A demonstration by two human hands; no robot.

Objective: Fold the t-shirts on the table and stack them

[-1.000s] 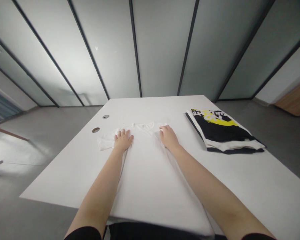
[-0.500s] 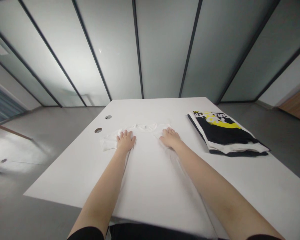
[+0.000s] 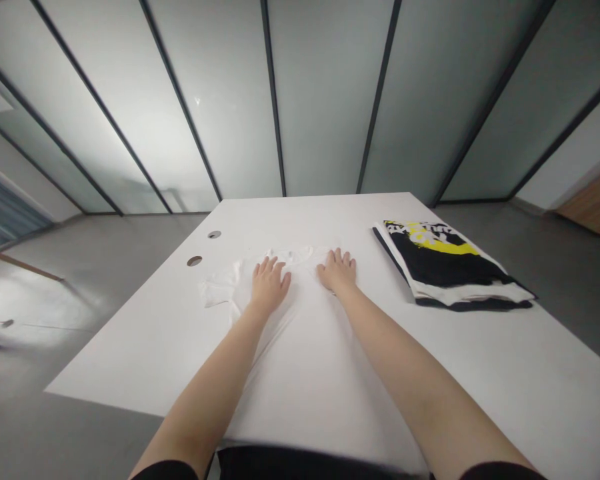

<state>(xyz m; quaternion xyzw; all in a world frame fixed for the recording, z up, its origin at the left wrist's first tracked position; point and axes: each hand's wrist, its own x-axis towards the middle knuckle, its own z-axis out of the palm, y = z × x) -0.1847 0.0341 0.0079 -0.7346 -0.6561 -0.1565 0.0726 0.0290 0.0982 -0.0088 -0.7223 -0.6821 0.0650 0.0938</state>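
A white T-shirt [image 3: 300, 347] lies spread on the white table [image 3: 505, 360], collar at the far end and one sleeve sticking out to the left. My left hand [image 3: 269, 287] lies flat on the shirt just left of the collar, fingers stretched out. My right hand [image 3: 338, 270] lies flat to the right of the collar, fingers stretched out too. Neither hand holds anything; both press on the cloth.
A stack of folded shirts [image 3: 445, 263], black and white with a yellow print on top, sits at the table's right side. Two round holes [image 3: 195, 261] are in the tabletop at the far left. Glass partition panels stand behind the table.
Both hands have slid towards each other along the shirt's upper part. The left hand moved right, and the right hand moved slightly left, with its fingers spread flatter.
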